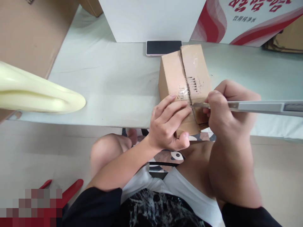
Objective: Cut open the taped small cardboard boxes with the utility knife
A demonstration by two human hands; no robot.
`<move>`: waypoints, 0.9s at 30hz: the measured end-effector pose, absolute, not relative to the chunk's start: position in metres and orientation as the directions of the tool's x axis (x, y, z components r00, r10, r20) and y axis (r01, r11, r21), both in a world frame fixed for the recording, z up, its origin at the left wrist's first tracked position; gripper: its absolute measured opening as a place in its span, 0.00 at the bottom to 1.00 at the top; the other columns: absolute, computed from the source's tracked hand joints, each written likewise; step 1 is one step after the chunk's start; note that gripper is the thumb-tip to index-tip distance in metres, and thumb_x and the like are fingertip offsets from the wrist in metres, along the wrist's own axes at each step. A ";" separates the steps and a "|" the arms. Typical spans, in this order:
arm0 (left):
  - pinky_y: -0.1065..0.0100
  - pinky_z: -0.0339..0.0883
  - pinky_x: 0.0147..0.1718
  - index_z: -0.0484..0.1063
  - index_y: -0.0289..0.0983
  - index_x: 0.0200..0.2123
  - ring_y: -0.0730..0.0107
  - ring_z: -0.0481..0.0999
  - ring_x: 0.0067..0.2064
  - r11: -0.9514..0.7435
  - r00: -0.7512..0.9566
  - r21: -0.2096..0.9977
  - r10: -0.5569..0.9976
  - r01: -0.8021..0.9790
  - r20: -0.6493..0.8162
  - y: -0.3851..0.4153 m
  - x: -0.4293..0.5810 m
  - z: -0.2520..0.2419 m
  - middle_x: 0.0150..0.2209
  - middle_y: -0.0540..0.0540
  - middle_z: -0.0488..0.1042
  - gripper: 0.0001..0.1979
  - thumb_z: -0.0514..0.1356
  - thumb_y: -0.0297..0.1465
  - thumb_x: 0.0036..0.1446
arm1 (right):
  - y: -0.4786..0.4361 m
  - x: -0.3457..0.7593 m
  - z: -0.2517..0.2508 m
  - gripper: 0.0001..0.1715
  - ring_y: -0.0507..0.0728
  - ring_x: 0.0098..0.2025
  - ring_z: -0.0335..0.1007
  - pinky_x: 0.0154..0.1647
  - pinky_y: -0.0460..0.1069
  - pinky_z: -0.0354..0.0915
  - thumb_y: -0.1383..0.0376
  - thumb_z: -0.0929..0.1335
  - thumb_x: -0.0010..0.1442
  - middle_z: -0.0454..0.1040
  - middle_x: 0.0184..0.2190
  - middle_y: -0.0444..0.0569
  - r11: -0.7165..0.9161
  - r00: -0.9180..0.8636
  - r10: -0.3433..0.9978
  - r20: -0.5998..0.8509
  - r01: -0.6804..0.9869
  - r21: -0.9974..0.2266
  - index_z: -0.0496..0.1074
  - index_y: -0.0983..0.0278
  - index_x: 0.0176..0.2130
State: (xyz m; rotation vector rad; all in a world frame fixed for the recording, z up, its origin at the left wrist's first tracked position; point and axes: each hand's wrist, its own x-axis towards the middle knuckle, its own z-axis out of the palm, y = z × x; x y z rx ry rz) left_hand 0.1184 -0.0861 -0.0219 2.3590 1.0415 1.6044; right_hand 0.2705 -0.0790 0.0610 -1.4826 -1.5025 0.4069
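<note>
A small brown cardboard box (175, 72) stands at the near edge of a pale table (113, 85), its top seam taped with clear tape. My left hand (168, 124) grips the box's near left corner, fingers laid on the top and thumb on the front. My right hand (224, 108) is closed round a grey utility knife (260, 106). The knife's blade tip touches the taped seam near the front of the box.
A dark phone (163, 47) lies face up behind the box. A white panel (151, 19) and a red-and-white printed carton (248, 19) stand at the back. A cream plastic shape (35, 94) juts in from the left. Brown cardboard (30, 31) leans at far left.
</note>
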 end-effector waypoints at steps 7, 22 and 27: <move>0.49 0.68 0.65 0.71 0.41 0.56 0.52 0.73 0.64 -0.762 0.193 0.465 0.592 0.450 0.783 -0.086 0.121 -0.024 0.52 0.42 0.80 0.24 0.49 0.43 0.63 | -0.079 0.271 0.065 0.16 0.47 0.18 0.50 0.19 0.47 0.49 0.66 0.65 0.57 0.58 0.14 0.38 0.172 0.152 0.930 0.334 0.623 -0.763 0.60 0.61 0.20; 0.48 0.67 0.65 0.70 0.42 0.58 0.53 0.72 0.64 -0.763 0.189 0.468 0.592 0.447 0.784 -0.086 0.120 -0.026 0.53 0.44 0.79 0.25 0.49 0.43 0.62 | -0.082 0.273 0.064 0.15 0.47 0.17 0.48 0.17 0.46 0.47 0.67 0.64 0.56 0.55 0.13 0.37 0.203 0.115 0.936 0.334 0.598 -0.776 0.59 0.61 0.19; 0.48 0.69 0.65 0.71 0.43 0.57 0.54 0.73 0.63 -0.748 0.172 0.468 0.598 0.471 0.782 -0.086 0.122 -0.026 0.51 0.45 0.80 0.24 0.48 0.44 0.63 | -0.083 0.272 0.063 0.15 0.47 0.17 0.47 0.17 0.46 0.46 0.68 0.64 0.55 0.54 0.13 0.37 0.193 0.146 0.932 0.332 0.576 -0.794 0.58 0.60 0.19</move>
